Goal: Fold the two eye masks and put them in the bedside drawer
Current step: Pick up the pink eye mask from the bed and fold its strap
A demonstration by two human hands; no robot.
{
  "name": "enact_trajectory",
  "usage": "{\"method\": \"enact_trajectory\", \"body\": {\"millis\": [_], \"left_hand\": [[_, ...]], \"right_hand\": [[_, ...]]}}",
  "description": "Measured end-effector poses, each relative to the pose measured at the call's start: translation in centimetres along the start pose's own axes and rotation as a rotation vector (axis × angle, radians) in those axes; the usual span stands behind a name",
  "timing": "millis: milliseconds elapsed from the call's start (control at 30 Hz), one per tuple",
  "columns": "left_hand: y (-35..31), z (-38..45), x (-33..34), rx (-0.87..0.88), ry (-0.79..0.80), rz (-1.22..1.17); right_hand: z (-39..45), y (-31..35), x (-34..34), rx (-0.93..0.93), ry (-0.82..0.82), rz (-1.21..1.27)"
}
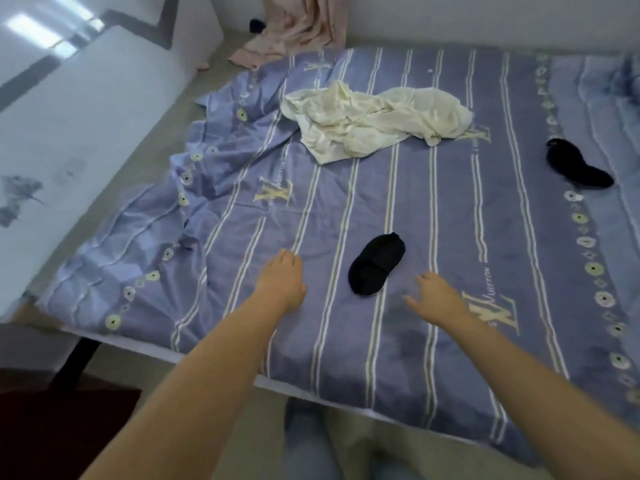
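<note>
A black eye mask (pixel 376 264) lies flat on the purple striped bedspread (pixel 433 209), near the bed's front edge. A second black eye mask (pixel 577 163) lies far to the right on the bed. My left hand (pixel 281 278) hovers left of the near mask, fingers loosely curled, holding nothing. My right hand (pixel 437 299) reaches in from the right, fingers spread, a short gap from the near mask's lower end. Neither hand touches a mask. No drawer is in view.
A crumpled cream cloth (pixel 374 121) lies on the middle of the bed. A pink curtain (pixel 298 29) hangs at the back, pooling on the floor. A white wall runs along the left. A dark piece of furniture (pixel 52 427) stands at lower left.
</note>
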State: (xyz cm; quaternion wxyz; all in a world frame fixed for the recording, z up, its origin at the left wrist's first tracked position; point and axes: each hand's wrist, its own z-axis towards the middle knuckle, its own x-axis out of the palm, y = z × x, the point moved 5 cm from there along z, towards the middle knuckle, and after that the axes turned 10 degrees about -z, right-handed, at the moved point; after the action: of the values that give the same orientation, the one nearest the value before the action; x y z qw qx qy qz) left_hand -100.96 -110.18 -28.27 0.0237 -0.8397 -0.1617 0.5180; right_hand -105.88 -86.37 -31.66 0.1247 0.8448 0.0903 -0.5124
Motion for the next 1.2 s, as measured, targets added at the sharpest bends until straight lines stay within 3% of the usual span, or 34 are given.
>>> {"method": "enact_trajectory", "body": {"millis": [233, 333, 600, 667, 733, 833, 933, 1000, 1067, 1200], "left_hand": [[3.7, 11.9, 7.0, 0.147, 0.201, 0.029], [4.7, 15.0, 11.6, 0.165, 0.254, -0.018], [5.3, 18.9, 19.5, 0.244, 0.134, -0.144], [5.3, 18.9, 19.5, 0.253, 0.115, -0.163], [5.2, 19.0, 18.9, 0.256, 0.146, -0.217], [5.3, 19.2, 16.9, 0.267, 0.213, -0.318], [4.5, 18.7, 15.6, 0.341, 0.293, -0.43], [3.2, 17.6, 15.8, 0.373, 0.389, -0.532], [1.6, 16.5, 16.4, 0.394, 0.427, -0.628], [-0.1, 16.6, 16.8, 0.311, 0.264, -0.756]], "right_hand": [[6.8, 3.8, 8.8, 0.112, 0.136, 0.118], [9.5, 5.0, 12.1, 0.118, 0.067, 0.083], [15.5, 5.6, 14.8, 0.013, -0.181, 0.073], [15.3, 5.4, 13.6, -0.002, -0.265, 0.18], [14.5, 4.6, 12.2, 0.02, -0.231, 0.399], [13.1, 2.7, 11.1, 0.124, -0.04, 0.723], [12.1, 2.1, 11.8, 0.11, 0.146, 0.906], [11.9, 2.5, 12.5, 0.118, 0.185, 0.993], [12.0, 2.8, 12.7, 0.14, 0.144, 1.056], [12.8, 2.3, 12.5, 0.203, -0.036, 1.027]]}}
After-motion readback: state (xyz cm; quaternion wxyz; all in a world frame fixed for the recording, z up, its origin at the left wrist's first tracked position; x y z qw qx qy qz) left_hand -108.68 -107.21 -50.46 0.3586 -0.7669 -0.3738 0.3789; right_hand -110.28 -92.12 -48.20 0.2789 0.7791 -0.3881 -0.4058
